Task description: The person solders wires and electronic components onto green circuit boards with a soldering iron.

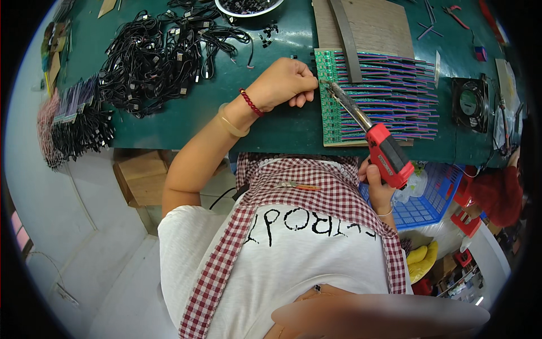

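Head view looks down on a green worktable (186, 121), and every place below is told from the green circuit-board panel (333, 96) lying on it. A left hand (282, 83) rests curled at that panel's left edge, fingers (302, 99) pinched together beside the boards; whether they hold something small I cannot tell. A right hand (377, 186), below the panel and off the table edge, is clenched around the red handle of a soldering iron (370, 133), whose metal tip reaches up to the panel's upper left corner, close to the left fingertips. Rows of pink and blue wires (395, 90) run rightward from the panel. Above it lies a wooden board (378, 25). Well to its left sits a heap of black cables (164, 56). Right of it stands a small black fan (471, 101), and below that a blue basket (429, 200).
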{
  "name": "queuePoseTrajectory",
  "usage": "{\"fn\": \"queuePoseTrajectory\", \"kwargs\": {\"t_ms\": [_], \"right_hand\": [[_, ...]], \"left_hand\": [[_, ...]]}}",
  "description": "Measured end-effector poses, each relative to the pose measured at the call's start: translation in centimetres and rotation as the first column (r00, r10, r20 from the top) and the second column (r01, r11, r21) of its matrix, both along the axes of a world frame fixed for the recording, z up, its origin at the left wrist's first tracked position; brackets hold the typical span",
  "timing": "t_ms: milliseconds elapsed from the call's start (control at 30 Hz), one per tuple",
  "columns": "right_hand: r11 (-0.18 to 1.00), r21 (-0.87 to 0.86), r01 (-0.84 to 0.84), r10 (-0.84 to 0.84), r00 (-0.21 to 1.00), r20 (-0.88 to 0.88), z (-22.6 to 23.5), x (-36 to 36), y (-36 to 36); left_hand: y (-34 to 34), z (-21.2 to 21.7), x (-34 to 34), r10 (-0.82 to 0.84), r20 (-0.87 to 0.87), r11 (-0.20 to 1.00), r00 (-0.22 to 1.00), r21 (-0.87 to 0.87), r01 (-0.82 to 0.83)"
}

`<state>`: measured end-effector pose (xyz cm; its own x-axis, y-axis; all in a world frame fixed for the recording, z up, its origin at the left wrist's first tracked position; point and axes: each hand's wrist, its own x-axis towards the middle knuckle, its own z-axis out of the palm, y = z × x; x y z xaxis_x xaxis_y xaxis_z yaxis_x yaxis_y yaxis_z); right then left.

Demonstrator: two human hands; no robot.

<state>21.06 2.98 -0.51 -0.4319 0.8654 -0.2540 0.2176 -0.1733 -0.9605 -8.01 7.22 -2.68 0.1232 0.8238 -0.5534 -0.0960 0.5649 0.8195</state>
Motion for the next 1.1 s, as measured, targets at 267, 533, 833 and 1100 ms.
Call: {"fn": "queuePoseTrajectory", "kwargs": {"t_ms": [267,533,833,1100], "right_hand": [[0.999,0.030,0.021,-0.021,1.000,0.006,-0.2,0.1,-0.7],[0.993,0.040,0.108,-0.105,0.992,-0.065,0.2,0.3,-0.5],[0.992,0.060,0.115,-0.108,0.987,-0.119,0.3,0.0,-0.1],[0.983,0.057,0.176,-0.161,0.965,-0.206,0.6,0.1,0.6]], "left_hand": [[0.1,0.1,0.0,0.002,-0.005,1.000,1.000,-0.008,-0.002],[0.0,0.0,-0.1,-0.012,-0.012,1.000,1.000,0.002,0.012],[0.0,1.0,-0.6,-0.105,-0.056,0.994,0.993,0.012,0.106],[0.5,-0.9,-1.6,0.275,-0.771,0.893,0.574,0.426,0.145]]}}
